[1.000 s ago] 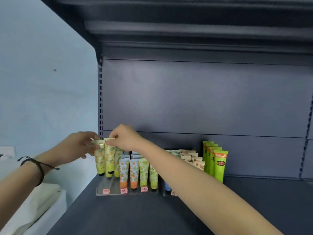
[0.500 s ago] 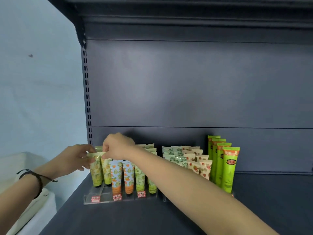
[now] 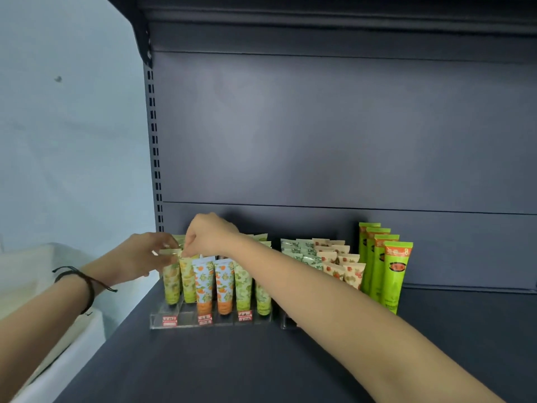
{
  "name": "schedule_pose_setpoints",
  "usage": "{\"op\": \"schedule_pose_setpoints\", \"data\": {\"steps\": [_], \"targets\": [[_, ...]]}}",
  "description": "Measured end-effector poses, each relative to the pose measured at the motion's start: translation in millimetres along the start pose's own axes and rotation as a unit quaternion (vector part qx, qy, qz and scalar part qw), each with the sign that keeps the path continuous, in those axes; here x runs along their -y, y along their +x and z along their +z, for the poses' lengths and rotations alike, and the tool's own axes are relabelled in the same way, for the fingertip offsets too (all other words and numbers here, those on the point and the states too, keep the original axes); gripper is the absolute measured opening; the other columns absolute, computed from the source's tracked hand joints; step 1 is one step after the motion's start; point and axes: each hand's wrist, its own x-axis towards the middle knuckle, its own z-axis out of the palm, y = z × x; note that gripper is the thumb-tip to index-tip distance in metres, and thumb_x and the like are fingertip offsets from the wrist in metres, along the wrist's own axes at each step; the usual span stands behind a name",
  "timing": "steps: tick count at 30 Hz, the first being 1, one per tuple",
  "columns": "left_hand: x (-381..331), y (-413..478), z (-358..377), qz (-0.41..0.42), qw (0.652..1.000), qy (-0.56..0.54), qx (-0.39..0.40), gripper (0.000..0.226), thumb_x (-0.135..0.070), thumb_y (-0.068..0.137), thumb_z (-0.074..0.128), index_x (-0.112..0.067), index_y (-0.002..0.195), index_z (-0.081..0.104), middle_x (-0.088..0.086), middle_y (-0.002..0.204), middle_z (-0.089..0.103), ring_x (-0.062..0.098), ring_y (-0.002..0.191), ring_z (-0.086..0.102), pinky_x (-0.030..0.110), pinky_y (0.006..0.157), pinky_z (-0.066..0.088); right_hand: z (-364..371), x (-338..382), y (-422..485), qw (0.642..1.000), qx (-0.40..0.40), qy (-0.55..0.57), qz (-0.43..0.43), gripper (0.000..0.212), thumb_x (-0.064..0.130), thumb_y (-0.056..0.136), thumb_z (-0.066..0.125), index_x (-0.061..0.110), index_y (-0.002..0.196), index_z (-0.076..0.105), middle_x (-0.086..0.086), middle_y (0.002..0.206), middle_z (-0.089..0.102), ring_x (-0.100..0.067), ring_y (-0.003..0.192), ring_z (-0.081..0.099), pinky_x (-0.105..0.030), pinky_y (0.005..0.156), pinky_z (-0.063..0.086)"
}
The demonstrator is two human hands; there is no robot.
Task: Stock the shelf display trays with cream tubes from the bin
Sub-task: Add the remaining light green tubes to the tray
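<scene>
The left hand (image 3: 136, 258) pinches the flat crimped top of a yellow citrus-print tube (image 3: 171, 283). The right hand (image 3: 210, 237), knuckles up, pinches the top of a second citrus tube (image 3: 188, 282) just beside it. Both stand cap-down in the left lanes of the clear acrylic tray (image 3: 186, 322) at lower centre. A second ago they rode higher than their neighbours; now their tops sit nearly level with the blue-and-orange tubes (image 3: 205, 282) alongside (seated, I'd judge, so letting go comes next). The white bin (image 3: 37, 274) lies at the lower left edge. Further right stand strawberry-print tubes (image 3: 353, 274) and tall green tubes (image 3: 396, 274); the right forearm (image 3: 334, 301) crosses in front of them, hiding their tray.
</scene>
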Motion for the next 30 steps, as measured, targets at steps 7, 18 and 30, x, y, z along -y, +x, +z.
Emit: {"op": "schedule_pose_setpoints", "data": {"steps": [7,18,30], "targets": [[1.6,-3.8,-3.2,0.029,0.999,0.031,-0.03,0.011,-0.027,0.087,0.064,-0.03,0.093,0.056,0.001,0.103,0.064,0.012,0.077,0.058,0.015,0.057,0.039,-1.8,5.0,-3.0,1.0,-0.007,-0.005,-0.009,0.013,0.02,0.08,0.071,0.013,0.09,0.076,-0.002,0.093,0.073,-0.022,0.084,0.068,-0.036,0.076,0.058],[8.2,-10.3,-2.5,0.036,0.995,0.069,-0.063,0.017,-0.036,0.09,0.059,-0.034,0.105,0.053,-0.005,0.108,0.063,0.01,0.076,0.059,0.035,0.081,0.05,-1.3,1.9,-4.7,0.999,-0.02,-0.001,-0.028,0.014,0.025,0.082,0.07,0.016,0.091,0.076,0.001,0.092,0.073,-0.02,0.084,0.067,-0.033,0.07,0.056],[18.0,-80.8,-26.3,0.025,0.99,0.103,-0.088,0.026,-0.044,0.09,0.053,-0.038,0.115,0.05,-0.012,0.112,0.052,0.011,0.102,0.052,0.031,0.089,0.046,-17.2,26.8,-53.6,0.991,-0.094,0.029,-0.096,0.032,0.05,0.087,0.06,0.019,0.085,0.065,0.006,0.084,0.065,-0.015,0.08,0.061,-0.031,0.067,0.048]]}}
